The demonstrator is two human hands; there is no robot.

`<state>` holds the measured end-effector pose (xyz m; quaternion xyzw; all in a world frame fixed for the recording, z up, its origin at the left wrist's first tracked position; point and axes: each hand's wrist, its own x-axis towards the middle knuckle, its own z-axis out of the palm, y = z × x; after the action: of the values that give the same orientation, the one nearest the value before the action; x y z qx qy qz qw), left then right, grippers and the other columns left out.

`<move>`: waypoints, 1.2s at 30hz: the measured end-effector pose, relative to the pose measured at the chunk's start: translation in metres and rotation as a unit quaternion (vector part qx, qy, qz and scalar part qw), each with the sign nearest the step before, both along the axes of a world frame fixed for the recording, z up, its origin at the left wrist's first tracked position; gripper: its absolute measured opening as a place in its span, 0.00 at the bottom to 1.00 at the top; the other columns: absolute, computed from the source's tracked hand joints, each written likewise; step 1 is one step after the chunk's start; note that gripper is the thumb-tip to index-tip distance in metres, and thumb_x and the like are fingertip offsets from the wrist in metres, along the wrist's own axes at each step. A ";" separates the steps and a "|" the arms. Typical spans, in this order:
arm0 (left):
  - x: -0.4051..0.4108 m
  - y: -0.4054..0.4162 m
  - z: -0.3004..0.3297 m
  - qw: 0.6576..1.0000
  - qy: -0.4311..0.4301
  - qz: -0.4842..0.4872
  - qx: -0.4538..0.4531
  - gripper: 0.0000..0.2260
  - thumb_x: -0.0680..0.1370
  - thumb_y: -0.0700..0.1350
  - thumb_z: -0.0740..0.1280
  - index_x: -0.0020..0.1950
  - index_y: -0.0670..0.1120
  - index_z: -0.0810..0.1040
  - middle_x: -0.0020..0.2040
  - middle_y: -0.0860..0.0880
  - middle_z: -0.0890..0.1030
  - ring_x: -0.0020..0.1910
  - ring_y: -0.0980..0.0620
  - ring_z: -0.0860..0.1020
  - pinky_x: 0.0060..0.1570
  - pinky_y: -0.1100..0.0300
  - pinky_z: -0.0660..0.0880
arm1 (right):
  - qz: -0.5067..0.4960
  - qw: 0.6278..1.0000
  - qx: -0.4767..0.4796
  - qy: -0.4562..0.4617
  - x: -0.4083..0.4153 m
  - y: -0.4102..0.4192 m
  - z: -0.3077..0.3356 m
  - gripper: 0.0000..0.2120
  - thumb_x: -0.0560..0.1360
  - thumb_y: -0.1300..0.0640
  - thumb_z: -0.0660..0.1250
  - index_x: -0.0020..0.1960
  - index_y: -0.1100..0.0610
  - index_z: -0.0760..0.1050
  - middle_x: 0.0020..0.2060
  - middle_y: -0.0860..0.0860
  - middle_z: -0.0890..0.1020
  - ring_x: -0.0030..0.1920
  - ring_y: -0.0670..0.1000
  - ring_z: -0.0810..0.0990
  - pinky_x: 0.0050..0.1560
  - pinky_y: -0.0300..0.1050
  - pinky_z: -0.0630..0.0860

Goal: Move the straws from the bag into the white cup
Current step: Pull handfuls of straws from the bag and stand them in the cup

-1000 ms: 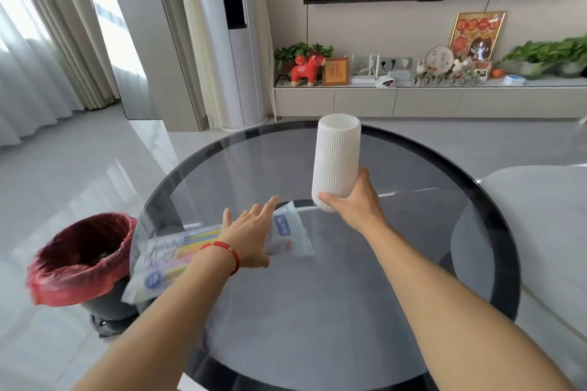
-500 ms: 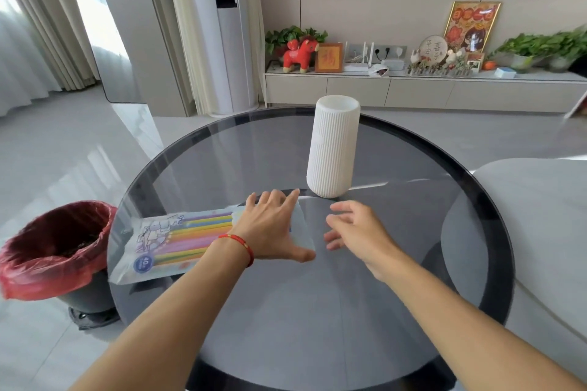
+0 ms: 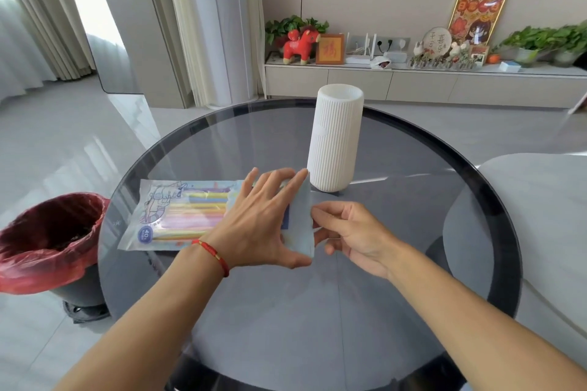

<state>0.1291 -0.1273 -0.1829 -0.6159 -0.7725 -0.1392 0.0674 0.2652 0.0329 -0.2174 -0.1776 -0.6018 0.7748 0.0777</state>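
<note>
A clear plastic bag of coloured straws [image 3: 187, 214] lies flat on the left part of the round glass table [image 3: 317, 311]. My left hand [image 3: 263, 220] rests spread on the bag's right end, thumb and fingers around it. My right hand [image 3: 349, 232] pinches the bag's right edge between thumb and fingertips. A tall white ribbed cup [image 3: 335, 138] stands upright just behind my hands, nothing visible in it. The straws are all inside the bag.
A bin with a red liner [image 3: 50, 241] stands on the floor left of the table. A pale grey seat [image 3: 536, 232] lies to the right. A low cabinet with ornaments [image 3: 413, 82] runs along the far wall.
My right hand let go of the white cup, which now stands on the table, and came down to the bag's right edge. My left hand closed around the bag's end.
</note>
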 end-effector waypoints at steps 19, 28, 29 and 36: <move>-0.006 -0.005 0.000 0.997 -0.047 -0.041 0.041 0.57 0.62 0.75 0.73 0.82 0.49 0.55 0.73 0.51 0.66 0.72 0.50 0.65 0.77 0.37 0.54 | 0.028 0.997 -0.059 0.035 -0.003 -0.002 -0.004 0.09 0.75 0.54 0.72 0.50 0.58 0.86 0.40 0.53 0.86 0.33 0.48 0.84 0.29 0.37 0.79; -0.006 -0.006 -0.005 0.997 -0.039 -0.047 0.040 0.58 0.61 0.75 0.73 0.82 0.49 0.55 0.72 0.50 0.66 0.70 0.50 0.65 0.76 0.39 0.59 | 0.022 0.996 0.083 0.024 0.000 -0.002 0.010 0.09 0.81 0.57 0.72 0.54 0.62 0.86 0.41 0.58 0.87 0.36 0.52 0.86 0.30 0.42 0.80; -0.004 -0.005 -0.005 0.998 -0.032 -0.049 0.034 0.58 0.62 0.74 0.73 0.82 0.48 0.55 0.72 0.50 0.66 0.71 0.49 0.65 0.76 0.39 0.58 | 0.021 0.995 0.097 0.015 0.000 -0.003 0.011 0.09 0.81 0.58 0.72 0.55 0.63 0.86 0.42 0.59 0.88 0.36 0.52 0.86 0.30 0.42 0.81; 0.007 -0.006 0.002 0.991 -0.130 -0.032 0.025 0.39 0.69 0.71 0.67 0.73 0.50 0.67 0.70 0.53 0.69 0.73 0.52 0.64 0.77 0.36 0.51 | -0.033 0.985 0.170 -0.020 0.001 -0.007 0.015 0.07 0.78 0.67 0.69 0.42 0.62 0.82 0.31 0.55 0.85 0.32 0.52 0.84 0.32 0.44 0.82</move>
<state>0.1365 -0.1334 -0.1814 -0.6149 -0.7511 -0.2392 -0.0228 0.2661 0.0259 -0.2026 -0.1966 -0.7202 0.6543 0.1202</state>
